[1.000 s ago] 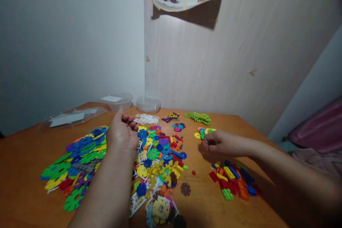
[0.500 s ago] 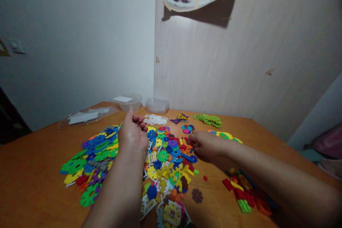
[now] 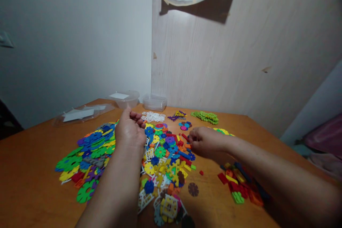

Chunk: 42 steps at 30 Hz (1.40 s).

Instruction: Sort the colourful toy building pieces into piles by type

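My left hand [image 3: 130,128] is held palm up over the big pile of mixed plastic pieces [image 3: 160,152], its fingers loosely curled and apart, nothing visible in it. At the pile's right edge, beside orange and red blocks [image 3: 184,146], is my right hand [image 3: 199,140]. Its fingers are bent together, and whatever they pinch is too small to make out. Under my right forearm lies a group of red, yellow and blue blocks [image 3: 242,188] with a light green one [image 3: 237,197]. A brown disc [image 3: 193,189] lies alone.
Behind the pile are white pieces [image 3: 153,117], purple and yellow pieces [image 3: 177,115] and green pieces [image 3: 205,117]. Clear containers [image 3: 155,103] stand by the wall. A flat plastic bag [image 3: 82,113] lies at the left on the wooden table [image 3: 29,156].
The camera view has shifted slightly, so the whole scene sits a little further left and up. Both hands keep nearly the same poses and places over the pile.
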Available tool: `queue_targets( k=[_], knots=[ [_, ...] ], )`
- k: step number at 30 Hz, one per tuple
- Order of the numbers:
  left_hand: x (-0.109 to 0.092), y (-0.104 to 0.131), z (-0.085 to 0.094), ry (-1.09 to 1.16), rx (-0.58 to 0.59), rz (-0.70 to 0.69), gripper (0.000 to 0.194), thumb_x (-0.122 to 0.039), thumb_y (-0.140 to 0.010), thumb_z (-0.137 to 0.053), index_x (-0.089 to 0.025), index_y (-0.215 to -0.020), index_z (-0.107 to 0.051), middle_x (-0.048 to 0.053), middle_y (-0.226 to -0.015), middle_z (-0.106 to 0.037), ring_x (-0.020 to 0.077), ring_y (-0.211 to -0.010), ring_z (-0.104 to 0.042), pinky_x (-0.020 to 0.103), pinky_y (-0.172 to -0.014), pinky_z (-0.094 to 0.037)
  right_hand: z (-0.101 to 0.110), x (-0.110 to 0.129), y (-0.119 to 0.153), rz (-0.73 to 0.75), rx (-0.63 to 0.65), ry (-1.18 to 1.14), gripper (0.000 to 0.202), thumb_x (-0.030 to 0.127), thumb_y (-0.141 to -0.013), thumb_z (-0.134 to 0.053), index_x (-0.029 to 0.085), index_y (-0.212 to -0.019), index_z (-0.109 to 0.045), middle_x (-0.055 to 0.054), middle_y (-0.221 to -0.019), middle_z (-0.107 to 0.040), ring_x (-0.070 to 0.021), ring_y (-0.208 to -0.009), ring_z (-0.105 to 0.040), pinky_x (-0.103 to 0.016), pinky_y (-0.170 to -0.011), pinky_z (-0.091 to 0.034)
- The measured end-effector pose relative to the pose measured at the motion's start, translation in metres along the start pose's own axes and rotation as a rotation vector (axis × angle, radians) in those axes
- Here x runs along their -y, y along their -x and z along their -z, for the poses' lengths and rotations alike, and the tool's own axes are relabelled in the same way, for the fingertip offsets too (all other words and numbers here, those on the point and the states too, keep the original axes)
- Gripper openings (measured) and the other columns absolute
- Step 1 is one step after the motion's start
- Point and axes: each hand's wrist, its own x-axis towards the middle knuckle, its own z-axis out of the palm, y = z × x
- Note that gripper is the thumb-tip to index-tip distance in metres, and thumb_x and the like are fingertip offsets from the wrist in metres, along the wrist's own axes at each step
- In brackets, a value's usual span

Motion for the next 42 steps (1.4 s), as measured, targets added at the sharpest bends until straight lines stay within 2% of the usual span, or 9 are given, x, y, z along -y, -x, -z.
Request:
queue_targets(
  k=[5,9,15,19,24,31,36,39,42],
  knots=[
    [0.000,0.001,-0.002,-0.017,-0.013,0.009,0.030,-0.030,-0.088,-0.058,-0.019,-0.063,-0.045,-0.004,-0.057,-0.048,0.0081,-0.047,-0.041,0.019,-0.044,-0.031,0.002,0.000,0.010,0.014,0.016,-0.059,0.009,0.022,-0.078,-0.058,0.022,-0.084,-0.064,0.001,-0.078,-0.066,-0.0123,-0.066,-0.053,-0.024,-0.055,-0.030],
    [0.000,0.001,-0.002,-0.020,-0.019,0.011,0.030,-0.031,-0.089,-0.058,-0.019,-0.065,-0.045,-0.004,-0.058,-0.048,0.0076,-0.047,-0.040,0.019,-0.044,-0.030,-0.002,0.004,0.007,0.058,0.042,-0.055,0.014,0.022,-0.080,-0.058,0.023,-0.092,-0.065,0.001,-0.082,-0.067,-0.0123,-0.067,-0.054,-0.023,-0.055,-0.030],
    [0.000,-0.001,-0.001,-0.021,-0.013,-0.004,0.031,-0.031,-0.090,-0.057,-0.019,-0.065,-0.044,-0.004,-0.058,-0.048,0.0083,-0.048,-0.041,0.020,-0.045,-0.031,-0.010,-0.001,-0.006,0.009,0.047,0.042,0.012,0.030,-0.080,-0.062,0.022,-0.089,-0.063,-0.001,-0.082,-0.067,-0.0137,-0.068,-0.054,-0.025,-0.056,-0.030],
    [0.000,-0.001,-0.001,-0.017,-0.001,-0.008,0.031,-0.029,-0.091,-0.055,-0.019,-0.064,-0.043,-0.004,-0.058,-0.048,0.0082,-0.048,-0.040,0.020,-0.045,-0.031,-0.007,-0.003,0.000,-0.032,0.052,0.014,0.012,0.032,-0.078,-0.063,0.022,-0.084,-0.062,0.000,-0.077,-0.065,-0.0137,-0.066,-0.054,-0.025,-0.054,-0.030],
    [-0.001,-0.002,-0.001,-0.017,-0.004,-0.001,0.031,-0.031,-0.089,-0.057,-0.019,-0.064,-0.045,-0.004,-0.059,-0.048,0.0081,-0.047,-0.040,0.020,-0.045,-0.031,0.007,-0.009,0.029,-0.166,0.026,-0.149,0.014,0.033,-0.078,-0.065,0.022,-0.085,-0.062,0.001,-0.075,-0.065,-0.0122,-0.062,-0.052,-0.024,-0.052,-0.030],
    [-0.001,-0.002,-0.002,-0.021,0.008,0.011,0.031,-0.030,-0.091,-0.054,-0.019,-0.064,-0.043,-0.004,-0.059,-0.047,0.0080,-0.047,-0.041,0.020,-0.044,-0.032,0.028,-0.032,0.101,-0.138,0.002,-0.266,0.015,0.032,-0.081,-0.065,0.019,-0.083,-0.058,0.002,-0.072,-0.058,-0.0114,-0.064,-0.048,-0.023,-0.054,-0.034],
    [0.000,-0.002,-0.003,-0.029,0.020,0.011,0.031,-0.030,-0.092,-0.053,-0.018,-0.065,-0.043,-0.004,-0.059,-0.047,0.0081,-0.047,-0.042,0.020,-0.044,-0.033,0.011,-0.033,0.144,-0.185,0.002,-0.357,0.014,0.031,-0.084,-0.064,0.019,-0.087,-0.057,0.000,-0.076,-0.061,-0.0120,-0.065,-0.053,-0.022,-0.054,-0.037],
    [0.000,-0.001,-0.003,-0.022,0.030,0.013,0.032,-0.029,-0.092,-0.053,-0.018,-0.064,-0.043,-0.004,-0.058,-0.047,0.0082,-0.047,-0.041,0.019,-0.043,-0.032,-0.004,-0.026,0.154,-0.225,0.012,-0.398,0.013,0.031,-0.087,-0.062,0.020,-0.091,-0.056,0.000,-0.076,-0.066,-0.0118,-0.062,-0.056,-0.021,-0.053,-0.037],
    [0.000,0.000,-0.003,-0.024,0.024,0.015,0.032,-0.029,-0.092,-0.053,-0.018,-0.064,-0.043,-0.004,-0.057,-0.047,0.0082,-0.047,-0.041,0.019,-0.042,-0.032,-0.010,-0.020,0.155,-0.250,-0.007,-0.308,0.009,0.028,-0.086,-0.062,0.020,-0.091,-0.059,-0.001,-0.076,-0.067,-0.0120,-0.063,-0.058,-0.021,-0.054,-0.036]
  ],
)
